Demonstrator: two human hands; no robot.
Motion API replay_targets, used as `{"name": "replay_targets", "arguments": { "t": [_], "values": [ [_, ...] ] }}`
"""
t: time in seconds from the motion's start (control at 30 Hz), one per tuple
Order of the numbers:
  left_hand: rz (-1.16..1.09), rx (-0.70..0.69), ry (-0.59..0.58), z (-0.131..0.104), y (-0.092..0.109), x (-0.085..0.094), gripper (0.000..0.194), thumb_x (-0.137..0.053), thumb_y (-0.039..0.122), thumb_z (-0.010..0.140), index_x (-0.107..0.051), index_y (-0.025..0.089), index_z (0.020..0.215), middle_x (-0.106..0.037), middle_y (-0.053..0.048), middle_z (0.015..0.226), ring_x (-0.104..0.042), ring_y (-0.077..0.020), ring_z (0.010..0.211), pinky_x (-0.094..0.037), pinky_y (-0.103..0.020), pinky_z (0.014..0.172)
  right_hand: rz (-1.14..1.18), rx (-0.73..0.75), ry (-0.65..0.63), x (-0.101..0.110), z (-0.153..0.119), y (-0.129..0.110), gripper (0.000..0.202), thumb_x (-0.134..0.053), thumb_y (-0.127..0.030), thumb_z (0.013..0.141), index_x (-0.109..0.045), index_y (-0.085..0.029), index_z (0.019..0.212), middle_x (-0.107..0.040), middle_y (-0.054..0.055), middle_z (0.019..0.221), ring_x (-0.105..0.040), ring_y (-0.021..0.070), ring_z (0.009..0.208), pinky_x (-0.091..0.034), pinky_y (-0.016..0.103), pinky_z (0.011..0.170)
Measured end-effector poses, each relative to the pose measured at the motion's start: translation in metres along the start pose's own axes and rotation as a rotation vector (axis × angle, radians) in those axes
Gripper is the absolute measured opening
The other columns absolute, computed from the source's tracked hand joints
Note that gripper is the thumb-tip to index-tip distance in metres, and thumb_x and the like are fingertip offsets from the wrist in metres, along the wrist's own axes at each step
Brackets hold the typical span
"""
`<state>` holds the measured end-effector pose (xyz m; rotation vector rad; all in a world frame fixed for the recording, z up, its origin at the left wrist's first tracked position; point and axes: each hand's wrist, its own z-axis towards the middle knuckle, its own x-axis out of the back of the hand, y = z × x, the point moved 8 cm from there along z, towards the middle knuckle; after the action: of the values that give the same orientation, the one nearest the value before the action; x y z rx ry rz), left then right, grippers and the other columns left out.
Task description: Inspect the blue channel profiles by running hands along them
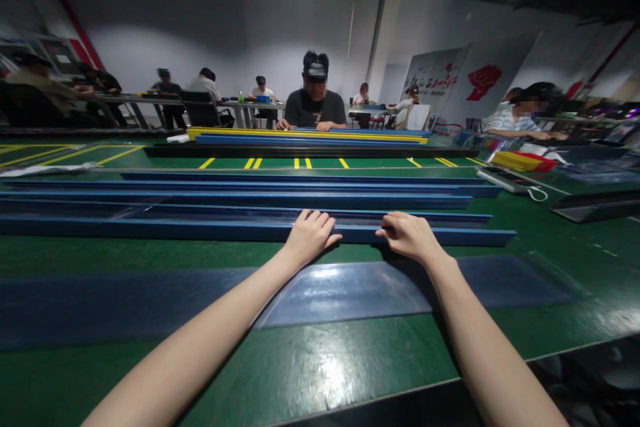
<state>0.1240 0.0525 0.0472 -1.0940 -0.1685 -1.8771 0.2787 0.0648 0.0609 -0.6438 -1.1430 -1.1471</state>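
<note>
A long blue plastic channel strip [440, 237] with a raised front wall lies across the table before me. My left hand [311, 235] bends its fingers over this wall into the channel, thumb stretched to the right along the front. To its right, my right hand [409, 235] grips the same strip with curled fingers; the fingertips are partly hidden. Clear film shows inside the channel. Under my forearms lies a long flat sheet of clear plastic [345, 290]. More blue strips [320, 200] lie parallel just behind.
The green table [310, 360] has yellow line marks farther back. A black strip [350, 151] and yellow and blue strips [300, 134] lie near a person [316, 103] seated opposite. At right are a phone-like device [510, 181], a black channel piece [595, 205] and another person [525, 113].
</note>
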Motion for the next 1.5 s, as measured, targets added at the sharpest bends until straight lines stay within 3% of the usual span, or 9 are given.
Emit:
{"name": "replay_targets", "arguments": {
  "t": [0.7, 1.2, 1.5],
  "values": [
    [-0.004, 0.013, -0.007, 0.0, -0.001, -0.003, 0.031, -0.042, 0.043, 0.084, -0.053, 0.015, 0.077, -0.058, -0.006, 0.077, -0.051, -0.0193, 0.074, -0.03, -0.031, 0.064, 0.027, -0.003, -0.019, -0.001, -0.001, -0.003, 0.031, -0.041, -0.043, 0.081, -0.06, -0.019, 0.079, -0.064, 0.006, 0.085, -0.056, 0.0178, 0.079, -0.031, 0.024, 0.059],
    [-0.007, 0.041, -0.017, 0.0, -0.001, -0.004, 0.032, -0.044, 0.044, 0.083, -0.053, 0.014, 0.085, -0.059, -0.006, 0.077, -0.052, -0.0197, 0.074, -0.031, -0.031, 0.065, 0.054, 0.091, 0.004, -0.008, 0.004, -0.022, 0.034, -0.039, -0.045, 0.084, -0.057, -0.018, 0.074, -0.061, 0.005, 0.083, -0.055, 0.0156, 0.078, -0.031, 0.023, 0.058],
    [0.018, 0.027, -0.008, 0.001, 0.0, -0.002, 0.033, -0.042, 0.044, 0.084, -0.053, 0.014, 0.075, -0.058, -0.006, 0.075, -0.052, -0.0198, 0.073, -0.031, -0.031, 0.064, 0.064, 0.104, 0.017, -0.008, 0.004, -0.022, 0.034, -0.039, -0.046, 0.084, -0.056, -0.019, 0.074, -0.061, 0.004, 0.082, -0.055, 0.0154, 0.078, -0.031, 0.023, 0.058]
  ]
}}
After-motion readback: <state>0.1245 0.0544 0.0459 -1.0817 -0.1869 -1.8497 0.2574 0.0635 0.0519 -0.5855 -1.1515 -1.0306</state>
